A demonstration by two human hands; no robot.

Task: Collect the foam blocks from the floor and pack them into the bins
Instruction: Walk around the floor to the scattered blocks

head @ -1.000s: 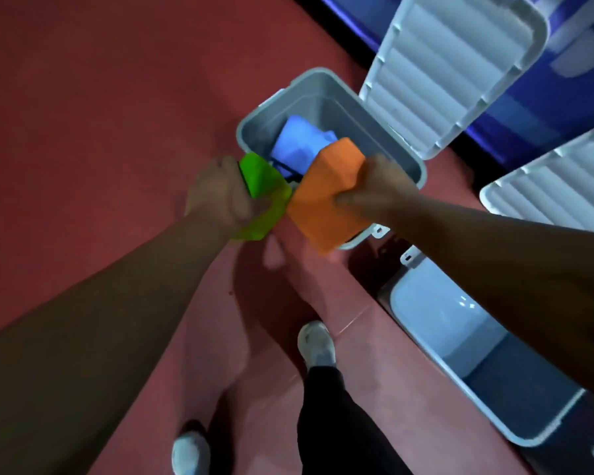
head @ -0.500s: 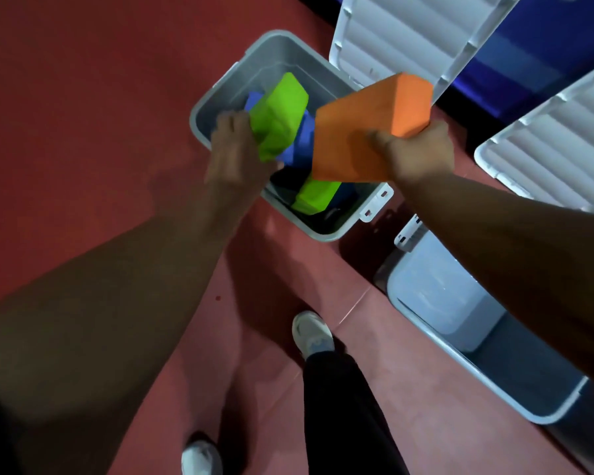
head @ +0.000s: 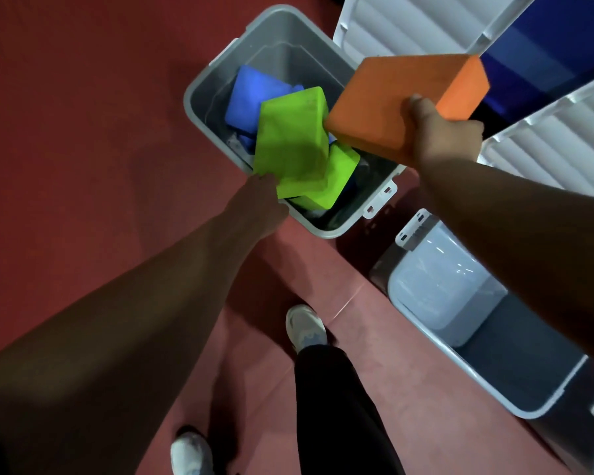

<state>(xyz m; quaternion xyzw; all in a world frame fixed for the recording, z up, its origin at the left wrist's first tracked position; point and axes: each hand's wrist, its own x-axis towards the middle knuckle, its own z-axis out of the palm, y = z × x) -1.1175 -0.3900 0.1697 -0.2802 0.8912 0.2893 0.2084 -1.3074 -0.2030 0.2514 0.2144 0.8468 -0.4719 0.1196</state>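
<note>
With right grip [head: 439, 135], grasps orange block [head: 391, 101] at its near edge, thumb pressed on the broad top face, other fingers tucked out of sight beneath. Holds it in the air, tilted, above the right rim of bin [head: 288, 32] and partly in front of raised white lid [head: 408, 22]. With left grip [head: 258, 200], touches the near left corner of green block [head: 290, 145]; hides the fingers under the foam, so cannot tell whether grasping or released. Shows that block slanted across the bin mouth, near end by the front rim, far end overlapping blue block [head: 251, 97] deeper inside. Shows second green block [head: 336, 176] just beneath and to the right, touching the upper one, inside the grey walls. Shows white latch [head: 379, 197] hanging off the bin's near right corner. Stands on red floor [head: 83, 132] in pale footwear: shoe [head: 304, 325] ahead, below the bin, other shoe [head: 189, 454] at the lower edge, dark trouser leg [head: 340, 406] between. Shows second bin [head: 426, 286] on the right, close beside the first, partly covered by right forearm [head: 511, 214], with second lid [head: 556, 149] raised behind it.
</note>
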